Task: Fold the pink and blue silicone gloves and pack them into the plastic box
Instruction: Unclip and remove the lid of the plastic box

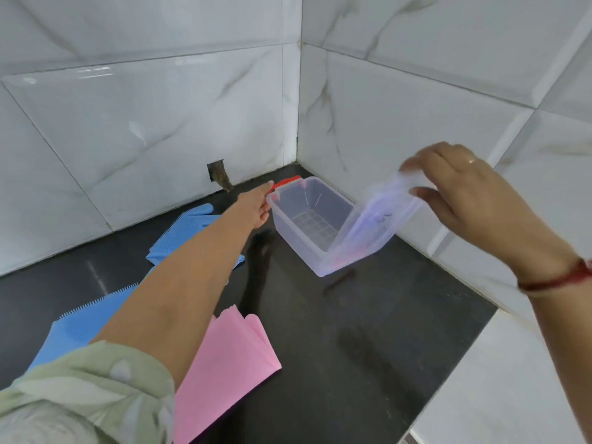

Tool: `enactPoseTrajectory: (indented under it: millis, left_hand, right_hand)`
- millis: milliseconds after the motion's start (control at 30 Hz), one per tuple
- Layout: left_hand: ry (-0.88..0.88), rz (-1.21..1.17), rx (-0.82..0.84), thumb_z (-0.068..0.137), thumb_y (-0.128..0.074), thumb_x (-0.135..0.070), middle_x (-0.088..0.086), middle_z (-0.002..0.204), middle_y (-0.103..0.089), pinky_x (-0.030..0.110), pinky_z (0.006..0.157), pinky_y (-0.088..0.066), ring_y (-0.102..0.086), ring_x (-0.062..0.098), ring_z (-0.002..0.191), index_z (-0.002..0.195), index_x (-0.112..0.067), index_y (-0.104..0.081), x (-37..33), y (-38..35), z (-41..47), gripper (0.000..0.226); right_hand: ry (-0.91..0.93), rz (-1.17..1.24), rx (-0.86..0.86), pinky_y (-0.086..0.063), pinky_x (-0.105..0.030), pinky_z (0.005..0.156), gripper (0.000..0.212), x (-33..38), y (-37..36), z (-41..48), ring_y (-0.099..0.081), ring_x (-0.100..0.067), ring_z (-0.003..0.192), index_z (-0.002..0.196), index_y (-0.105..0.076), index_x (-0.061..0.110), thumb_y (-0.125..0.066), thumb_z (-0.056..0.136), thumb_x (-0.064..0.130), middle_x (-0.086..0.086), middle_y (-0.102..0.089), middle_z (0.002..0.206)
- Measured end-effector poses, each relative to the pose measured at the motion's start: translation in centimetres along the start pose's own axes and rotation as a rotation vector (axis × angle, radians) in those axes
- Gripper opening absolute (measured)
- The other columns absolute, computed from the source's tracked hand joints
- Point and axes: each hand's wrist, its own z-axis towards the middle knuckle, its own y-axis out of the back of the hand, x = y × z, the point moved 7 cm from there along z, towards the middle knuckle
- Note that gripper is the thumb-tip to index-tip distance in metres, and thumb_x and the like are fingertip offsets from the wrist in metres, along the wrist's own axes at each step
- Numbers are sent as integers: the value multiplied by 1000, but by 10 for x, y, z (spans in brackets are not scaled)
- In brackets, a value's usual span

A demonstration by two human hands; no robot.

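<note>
A clear plastic box [290,232] with a red clasp stands on the black counter in the tiled corner. It has nothing in it but a grid insert. My right hand [461,193] holds the clear lid [368,232] by its top edge, tilted up over the box's right side. My left hand [258,203] grips the box's left rim. Two blue silicone gloves lie to the left: one [182,238] near the wall, another [83,322] nearer me, both partly hidden by my left arm. A pink glove [230,354] lies flat at the front.
The black counter [352,347] is bounded by white marble-look tiled walls at the back and right. A small broken hole [219,174] sits low in the back wall. A white ledge [512,379] borders the counter at the front right.
</note>
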Motion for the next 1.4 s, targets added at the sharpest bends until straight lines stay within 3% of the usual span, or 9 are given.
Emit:
enactPoseTrajectory:
  millis: [167, 233, 433, 600, 767, 967, 1100, 1200, 1400]
  left_hand:
    - [-178, 271, -60, 74, -79, -29, 11, 135, -46, 39, 90, -45, -49, 26, 111, 142, -16, -31, 13, -8, -15, 84]
    - [-223, 396, -86, 76, -76, -22, 11, 134, -44, 40, 94, -48, -50, 27, 112, 140, -19, -29, 26, -11, -19, 79]
    - [-341, 557, -170, 81, -70, -20, 11, 127, -48, 29, 73, -49, -56, 21, 102, 135, -20, -33, 27, -13, -29, 66]
    - [-343, 557, -235, 82, -69, -26, 10, 125, -49, 31, 83, -55, -57, 22, 100, 136, -20, -31, 25, 3, -29, 66]
    - [-315, 417, -101, 80, -72, -19, 11, 124, -51, 33, 84, -56, -58, 23, 101, 134, -20, -33, 34, 1, -31, 67]
    - [-306, 382, -54, 81, -73, -29, 10, 134, -46, 33, 81, -57, -59, 25, 103, 139, -22, -27, 38, 5, -44, 74]
    - [-490, 635, -84, 83, -70, -33, 8, 147, -34, 37, 93, -51, -50, 24, 120, 142, -25, -26, 39, 22, -75, 74]
    - [-722, 811, -41, 85, -66, -36, 3, 138, -39, 22, 81, -44, -50, 13, 106, 133, -29, -40, 46, 45, -123, 55]
    - [-924, 1223, 5, 81, -56, -51, -8, 130, -41, 31, 99, -33, -42, 11, 119, 127, -35, -45, 113, 105, -216, 49]
  right_hand:
    - [-46, -13, -103, -46, -47, 82, 19, 11, 0, -53, -56, -40, 93, 106, -59, 0, -55, 89, 3, -20, -60, 104]
    - [-73, 3, -155, -43, -40, 85, 20, 13, -1, -74, -54, -37, 93, 104, -60, 0, -52, 88, 8, -19, -60, 102]
    - [-167, 98, -208, -32, -23, 88, 19, 16, -13, -134, -49, -28, 91, 97, -61, 7, -45, 90, 16, -5, -52, 101]
    - [-190, 99, -125, -41, -29, 79, 21, 23, -45, -178, -52, -27, 90, 87, -65, 7, -45, 87, 13, -10, -65, 90]
    - [-228, 89, -51, -53, -32, 68, 5, 28, -71, -203, -56, -27, 84, 81, -66, 9, -61, 82, 8, -11, -66, 86]
    - [-311, 147, 95, -58, -33, 56, 29, 35, -95, -215, -65, -28, 72, 74, -66, 10, -84, 56, -5, -8, -67, 80]
    - [-322, 138, 179, -57, -34, 59, 37, 40, -105, -215, -67, -29, 69, 73, -69, 14, -82, 51, -12, -6, -70, 78]
    - [-342, 84, 246, -56, -43, 69, 48, 43, -109, -214, -68, -29, 75, 76, -70, 19, -72, 48, -20, -1, -72, 81]
    - [-365, 155, 252, -53, -48, 80, 44, 66, -117, -177, -67, -28, 85, 79, -70, 21, -75, 51, -13, -4, -71, 90]
